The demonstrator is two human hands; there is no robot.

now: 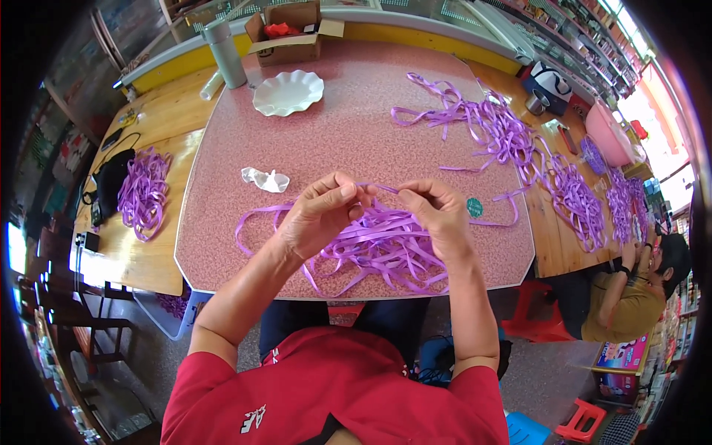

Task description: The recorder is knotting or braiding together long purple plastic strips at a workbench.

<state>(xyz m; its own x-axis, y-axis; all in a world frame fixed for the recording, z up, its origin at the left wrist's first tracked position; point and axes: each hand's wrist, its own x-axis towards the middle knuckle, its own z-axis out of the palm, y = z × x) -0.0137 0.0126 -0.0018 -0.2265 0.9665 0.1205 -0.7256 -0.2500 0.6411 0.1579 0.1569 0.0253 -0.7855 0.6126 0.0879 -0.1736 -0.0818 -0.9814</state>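
Both my hands are raised over a loose heap of purple ribbon straps (pixel 386 245) at the near side of the pink speckled table (pixel 356 141). A purple ribbon (pixel 378 186) runs short between them. My left hand (pixel 326 211) is closed, thumb against the fingers, at the ribbon's left part. With thumb and forefinger, my right hand (pixel 436 211) pinches its right part. Strands of the heap trail out to the left, below my left forearm. A crumpled white tissue (pixel 265 179) lies to the left of my left hand. A round green sticker (pixel 474 208) is just right of my right hand.
More purple ribbons (pixel 504 137) spread over the right side, and another bundle (pixel 144 193) lies on the left wooden table. A white scalloped plate (pixel 288 93), a grey-green flask (pixel 225 55) and an open cardboard box (pixel 293 37) stand far back. A person (pixel 630 297) sits at the right.
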